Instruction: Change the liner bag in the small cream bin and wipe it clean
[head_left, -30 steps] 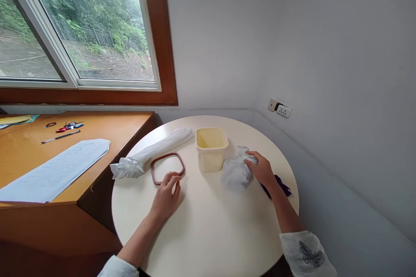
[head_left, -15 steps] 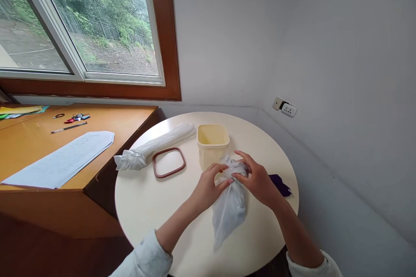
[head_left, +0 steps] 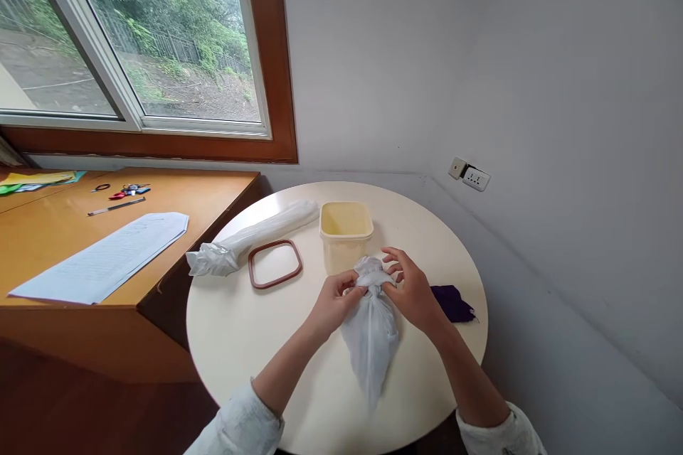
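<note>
A white, translucent plastic bag (head_left: 371,341) hangs gathered and knotted near its top, in front of me over the round table. My left hand (head_left: 337,298) pinches the bag at the left of the knot. On the other side my right hand (head_left: 408,288) grips it between thumb and finger, with the remaining fingers curled above. Just behind the bag stands a pale yellow plastic container (head_left: 346,242) without a lid on it. A dark purple cloth (head_left: 453,303) lies right of my right hand.
The round cream table (head_left: 229,341) carries a brown-rimmed lid (head_left: 275,264) and a long rolled bundle of white plastic bags (head_left: 261,231). Left is a wooden desk (head_left: 213,192) with papers (head_left: 112,256), a pen (head_left: 116,207) and keys (head_left: 131,190). A wall socket (head_left: 476,178) is at right.
The bag has swung to hang straighter, and its knot now shows between my hands. Both hands have shifted slightly left, and they still hold the bag.
</note>
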